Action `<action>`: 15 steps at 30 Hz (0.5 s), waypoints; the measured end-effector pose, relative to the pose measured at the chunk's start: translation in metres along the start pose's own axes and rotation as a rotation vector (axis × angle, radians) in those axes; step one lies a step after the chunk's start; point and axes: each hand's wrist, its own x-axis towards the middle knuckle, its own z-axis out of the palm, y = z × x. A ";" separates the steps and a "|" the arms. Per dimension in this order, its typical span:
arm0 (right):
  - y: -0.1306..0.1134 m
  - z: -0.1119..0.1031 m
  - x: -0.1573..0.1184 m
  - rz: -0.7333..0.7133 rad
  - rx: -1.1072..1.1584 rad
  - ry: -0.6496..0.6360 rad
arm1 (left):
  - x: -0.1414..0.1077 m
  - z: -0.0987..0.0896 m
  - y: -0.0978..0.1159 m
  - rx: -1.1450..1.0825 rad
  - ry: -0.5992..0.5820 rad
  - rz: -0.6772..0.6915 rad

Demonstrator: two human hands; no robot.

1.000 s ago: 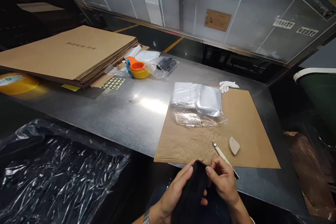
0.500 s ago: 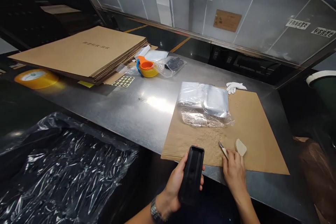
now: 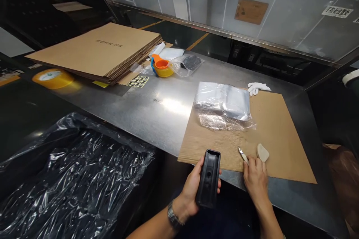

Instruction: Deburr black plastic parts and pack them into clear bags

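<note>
Black case in the left hand, right hand down at the knife

From where I stand, the left hand [image 3: 190, 190] has a long black case [image 3: 208, 179] just off the near edge of the counter [image 3: 134, 114], its hollow side up and a small dark round spot showing inside. The thumb lies along one side and the other fingers come round beneath to the far side, closed snugly on it. There's a metal watch [image 3: 174, 216] on that wrist.

The right hand [image 3: 256, 179] is palm down at the near edge of the cardboard sheet [image 3: 283, 138], its fingers bent over the handle of a slim knife [image 3: 242, 154]. I can't tell whether they've closed round it or only rest on it. The blade points away from the person, and a pale wedge-shaped block [image 3: 263, 153] lies just beside the fingertips.

Farther up that sheet sits a clear-wrapped pack of plastic bags [image 3: 223, 101], with a white glove [image 3: 258, 88] by the far edge. Over on the left I see a stack of flat cardboard [image 3: 95, 50], a big roll of yellow tape [image 3: 53, 78] and a sheet of round stickers [image 3: 138, 81]. Glossy black plastic [image 3: 73, 179] fills the space below the counter.
</note>
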 end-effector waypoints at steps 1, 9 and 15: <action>-0.001 0.000 0.001 0.006 0.009 -0.001 | 0.000 -0.001 0.000 0.004 -0.001 0.001; -0.030 -0.044 -0.009 0.095 0.277 -0.047 | -0.002 0.007 0.010 -0.005 0.107 0.179; -0.078 -0.097 -0.019 0.002 0.970 -0.753 | -0.009 0.023 0.021 -0.061 0.087 0.516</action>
